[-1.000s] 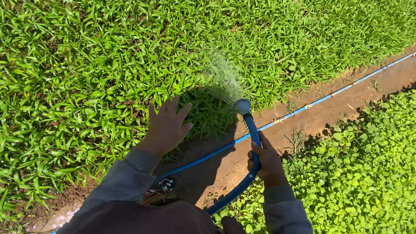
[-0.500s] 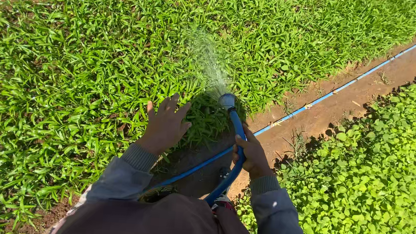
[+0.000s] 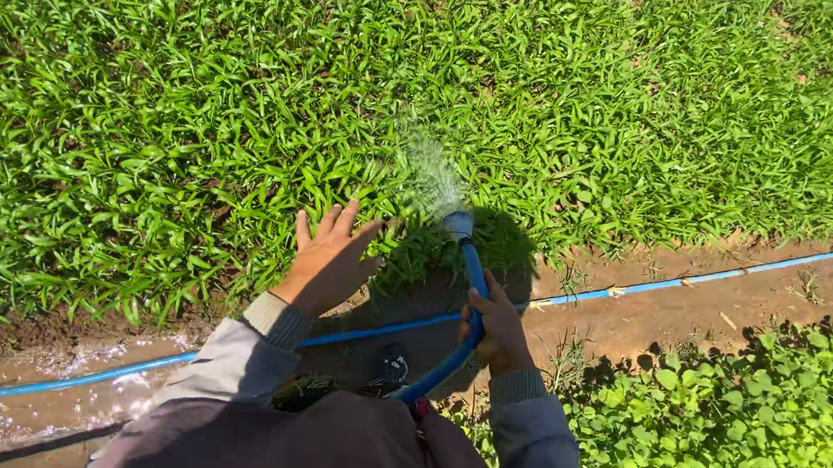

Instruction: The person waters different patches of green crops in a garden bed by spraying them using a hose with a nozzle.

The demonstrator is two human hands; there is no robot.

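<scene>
Hose spraying over a bed of narrow-leaved greens

The right hand (image 3: 497,328) has its fingers wrapped round a blue hose (image 3: 473,287) just behind the grey spray nozzle (image 3: 458,224), which throws a fan of water (image 3: 425,173) onto the narrow-leaved green plants (image 3: 247,99). The left hand (image 3: 330,260) is held flat over the bed's edge, fingers spread, holding nothing. A second blue pipe (image 3: 694,279) lies along the wet dirt path (image 3: 650,320), with round-leaved plants (image 3: 751,434) on the near side.

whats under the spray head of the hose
Under the spray head lie shaded grass blades at the bed's edge. The soil beneath them is covered. The right hand holds the blue hose.
</scene>
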